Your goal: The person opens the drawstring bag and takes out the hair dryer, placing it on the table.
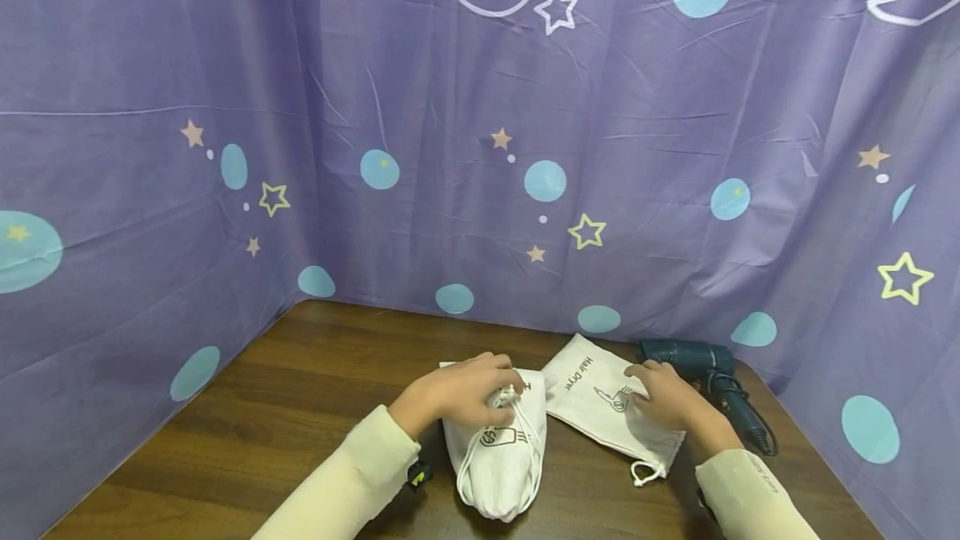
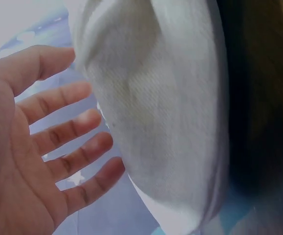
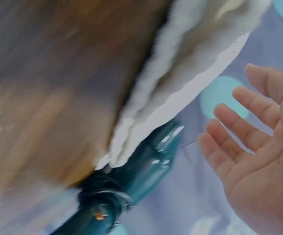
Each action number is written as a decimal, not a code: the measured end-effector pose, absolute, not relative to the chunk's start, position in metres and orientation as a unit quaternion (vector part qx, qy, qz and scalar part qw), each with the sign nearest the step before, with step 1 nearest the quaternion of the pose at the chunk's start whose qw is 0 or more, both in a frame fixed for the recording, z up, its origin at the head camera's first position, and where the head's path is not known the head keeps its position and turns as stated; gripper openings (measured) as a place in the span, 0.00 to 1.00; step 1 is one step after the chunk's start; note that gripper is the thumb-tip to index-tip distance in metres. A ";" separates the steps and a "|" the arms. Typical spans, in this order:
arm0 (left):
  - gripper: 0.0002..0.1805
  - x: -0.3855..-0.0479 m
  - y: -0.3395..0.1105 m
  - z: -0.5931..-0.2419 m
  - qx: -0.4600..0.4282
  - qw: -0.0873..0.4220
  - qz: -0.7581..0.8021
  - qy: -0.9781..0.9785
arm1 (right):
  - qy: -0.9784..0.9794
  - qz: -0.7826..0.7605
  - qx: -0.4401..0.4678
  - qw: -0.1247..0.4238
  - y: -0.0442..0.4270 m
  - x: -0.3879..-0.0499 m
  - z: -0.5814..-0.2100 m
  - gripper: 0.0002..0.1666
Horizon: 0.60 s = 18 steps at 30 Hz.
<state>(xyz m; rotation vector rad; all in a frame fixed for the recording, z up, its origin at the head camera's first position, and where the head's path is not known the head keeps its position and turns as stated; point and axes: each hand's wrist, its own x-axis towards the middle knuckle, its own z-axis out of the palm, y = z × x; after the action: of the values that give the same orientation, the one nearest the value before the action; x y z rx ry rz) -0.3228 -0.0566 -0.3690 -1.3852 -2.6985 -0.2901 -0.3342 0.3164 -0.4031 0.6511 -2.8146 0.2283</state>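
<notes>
A filled white drawstring bag [image 1: 498,473] with a printed drawing lies on the table near the middle, its cords draped over it. My left hand [image 1: 468,390] is over its far part. In the left wrist view the fingers [image 2: 68,134] are spread and nearly straight at the side of the bag [image 2: 156,98]; whether they touch it I cannot tell. To the right lies a flatter white bag [image 1: 581,382] printed "Hair Dryer". My right hand [image 1: 667,398] hovers at its right side, fingers loosely extended and apart from the cloth [image 3: 195,83] in the right wrist view.
A dark teal hair dryer [image 1: 686,357] with its handle and cord lies behind and right of the flat bag. The brown wooden table [image 1: 300,415] ends at a purple patterned curtain [image 1: 420,215] at the back and both sides.
</notes>
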 end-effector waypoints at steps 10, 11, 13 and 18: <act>0.20 -0.337 -0.069 -0.375 -0.445 0.067 -0.103 -0.887 | -0.941 0.074 0.285 0.165 0.274 -0.314 -0.384 0.21; 0.20 -0.338 -0.070 -0.376 -0.446 0.068 -0.104 -0.887 | -0.939 0.073 0.291 0.169 0.270 -0.312 -0.383 0.21; 0.19 -0.339 -0.071 -0.376 -0.448 0.069 -0.105 -0.885 | -0.936 0.073 0.300 0.171 0.261 -0.308 -0.381 0.22; 0.20 -0.339 -0.073 -0.376 -0.454 0.072 -0.108 -0.882 | -0.930 0.069 0.320 0.165 0.241 -0.298 -0.379 0.24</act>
<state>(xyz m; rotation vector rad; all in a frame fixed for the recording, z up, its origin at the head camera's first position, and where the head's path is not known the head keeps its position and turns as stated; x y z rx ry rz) -0.3391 -0.0734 -0.3756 -1.3630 -2.6502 -0.3239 -0.2981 0.2414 -0.3787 0.9123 -2.6497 0.1969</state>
